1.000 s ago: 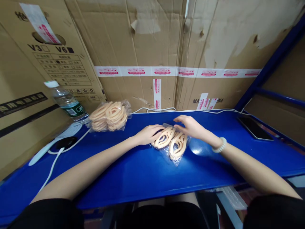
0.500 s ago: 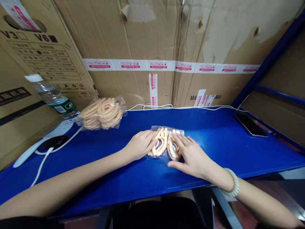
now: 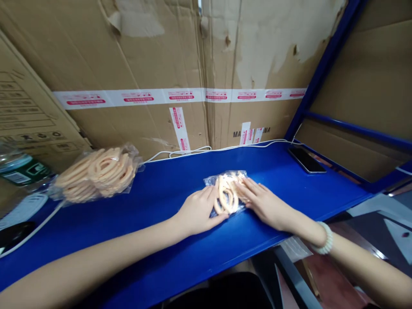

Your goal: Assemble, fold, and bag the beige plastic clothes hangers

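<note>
Apparently the step in hand is a small adjustment: a clear plastic packet of pale, looped pieces [image 3: 228,195] lies on the blue counter [image 3: 161,184], with a hand at either side of it. The left hand [image 3: 197,212] touches its left side, thumb reaching along the near edge; the right hand [image 3: 268,206] rests over its right side with the fingers stretched out. Whether either grip is clamped on the packet or merely laid against it, I cannot tell, since the undersides of the fingers are hidden. A fuller packet of similar loops [image 3: 99,171] sits well apart to the left, and a phone [image 3: 307,159] lies off to the right. As I judge it, the next move calls for light, even pressure from both sides, keeping the loops together without creasing the film.
</note>
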A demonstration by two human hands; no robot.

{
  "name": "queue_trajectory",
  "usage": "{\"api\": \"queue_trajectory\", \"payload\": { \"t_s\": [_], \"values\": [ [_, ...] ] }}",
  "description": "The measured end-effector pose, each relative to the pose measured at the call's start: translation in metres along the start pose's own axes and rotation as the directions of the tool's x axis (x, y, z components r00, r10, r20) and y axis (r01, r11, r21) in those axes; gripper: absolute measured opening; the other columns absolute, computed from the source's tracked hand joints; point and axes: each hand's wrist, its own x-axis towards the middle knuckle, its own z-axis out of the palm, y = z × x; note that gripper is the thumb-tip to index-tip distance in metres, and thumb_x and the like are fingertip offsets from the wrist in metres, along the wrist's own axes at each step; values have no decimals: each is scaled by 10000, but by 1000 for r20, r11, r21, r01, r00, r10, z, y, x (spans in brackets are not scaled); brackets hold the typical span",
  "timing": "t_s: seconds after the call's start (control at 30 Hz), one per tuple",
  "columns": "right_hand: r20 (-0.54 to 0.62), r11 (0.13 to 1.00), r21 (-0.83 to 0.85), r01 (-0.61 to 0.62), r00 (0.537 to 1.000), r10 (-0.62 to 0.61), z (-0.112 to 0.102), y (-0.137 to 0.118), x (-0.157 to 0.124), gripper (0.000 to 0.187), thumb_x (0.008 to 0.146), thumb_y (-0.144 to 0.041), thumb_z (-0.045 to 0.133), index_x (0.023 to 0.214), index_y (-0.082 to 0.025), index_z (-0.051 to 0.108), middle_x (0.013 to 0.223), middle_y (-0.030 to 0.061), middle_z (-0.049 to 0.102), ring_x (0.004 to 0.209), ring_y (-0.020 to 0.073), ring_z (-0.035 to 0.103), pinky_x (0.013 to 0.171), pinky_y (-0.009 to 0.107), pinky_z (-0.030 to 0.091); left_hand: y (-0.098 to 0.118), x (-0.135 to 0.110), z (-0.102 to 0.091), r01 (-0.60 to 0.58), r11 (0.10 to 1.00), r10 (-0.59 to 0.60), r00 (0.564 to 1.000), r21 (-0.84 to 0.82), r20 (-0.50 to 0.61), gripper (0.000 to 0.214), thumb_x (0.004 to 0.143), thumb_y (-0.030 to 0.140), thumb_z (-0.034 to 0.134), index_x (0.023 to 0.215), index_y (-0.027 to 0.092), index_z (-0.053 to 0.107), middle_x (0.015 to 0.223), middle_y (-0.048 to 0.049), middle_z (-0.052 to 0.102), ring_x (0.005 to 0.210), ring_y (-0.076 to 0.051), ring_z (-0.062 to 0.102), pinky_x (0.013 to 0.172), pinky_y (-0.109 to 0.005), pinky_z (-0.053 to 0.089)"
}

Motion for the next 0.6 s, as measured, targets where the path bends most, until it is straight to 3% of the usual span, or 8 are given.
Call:
{"api": "queue_trajectory", "payload": {
  "t_s": [0.07,0.17,0.33,0.47,0.6],
  "values": [
    [15,999,-34,-39,999,40,-7,38,-6,603,1021,-280,403,1600,-255,238,1623,161,280,1494,361,258,1127,630,364,10,41,13,31,999,-30,999,-34,38,740,912,613,525,1406,67,452,1314,-214,636,1181,-339,644,948,-430,560],
    [-2,996,-29,-89,996,89,-19,102,-9,579,1024,-286,388,1589,-231,270,1636,158,244,1493,332,278,1151,579,360,24,106,37,67,996,-64,997,-60,50,789,921,643,500,1435,48,423,1295,-217,644,1155,-332,654,956,-402,545],
    [-47,980,-64,-188,982,185,-32,190,1,505,999,-249,404,1500,-195,440,1542,149,442,1454,293,375,1171,500,366,39,197,73,116,991,-112,992,-60,57,744,920,658,498,1373,68,516,1259,-220,660,1132,-338,656,946,-381,529],
    [-84,962,-84,-259,964,252,-34,229,17,534,964,-203,425,1496,-157,436,1534,184,442,1442,321,388,1161,512,367,41,241,91,197,978,-194,980,-71,53,785,910,672,510,1404,63,483,1252,-235,658,1161,-341,644,929,-360,523],
    [-99,957,-76,-281,957,274,-32,252,33,522,956,-211,444,1476,-176,464,1540,180,435,1432,327,400,1165,512,349,40,264,101,283,955,-281,959,-91,36,795,920,645,519,1433,44,434,1250,-260,649,1157,-351,644,928,-367,516]
  ]
}}
